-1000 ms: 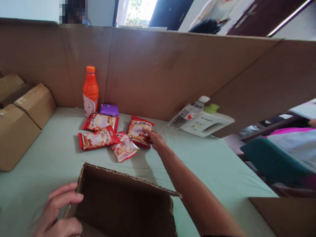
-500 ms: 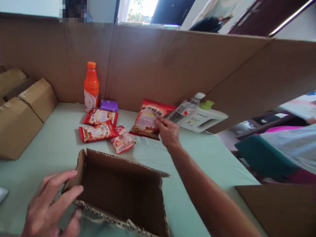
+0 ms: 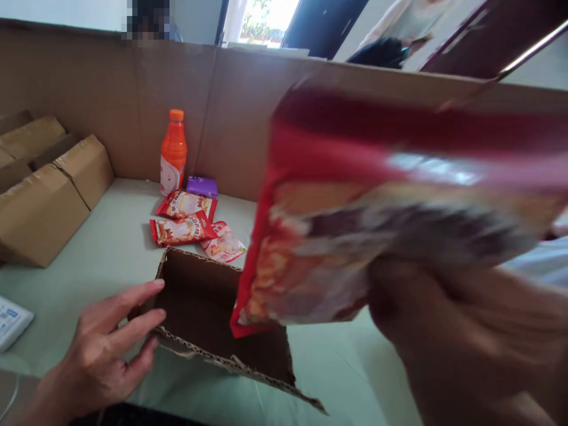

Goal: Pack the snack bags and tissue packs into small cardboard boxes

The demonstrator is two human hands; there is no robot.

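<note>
Close to the camera, my right hand (image 3: 448,331) pinches a red snack bag (image 3: 310,254) by its lower part. The bag is blurred and hides the far right of the table and part of the box. My left hand (image 3: 104,343) grips the left end of an open cardboard box (image 3: 213,319), with two fingertips over its rim. The box has torn edges, and the part of its inside that shows is bare. Behind it lie two small red snack bags (image 3: 181,229) and a pink-and-red packet (image 3: 224,242), overlapping.
An orange drink bottle (image 3: 174,154) stands by the cardboard wall (image 3: 173,77), beside a purple pack (image 3: 202,187). Closed cartons (image 3: 48,207) sit at the left. A white device (image 3: 13,322) lies at the left table edge. A person (image 3: 408,26) is beyond the wall.
My right hand has lifted the large red snack bag off the table and brought it close to the camera. My left hand stays at the box's left end. The view has shifted slightly.
</note>
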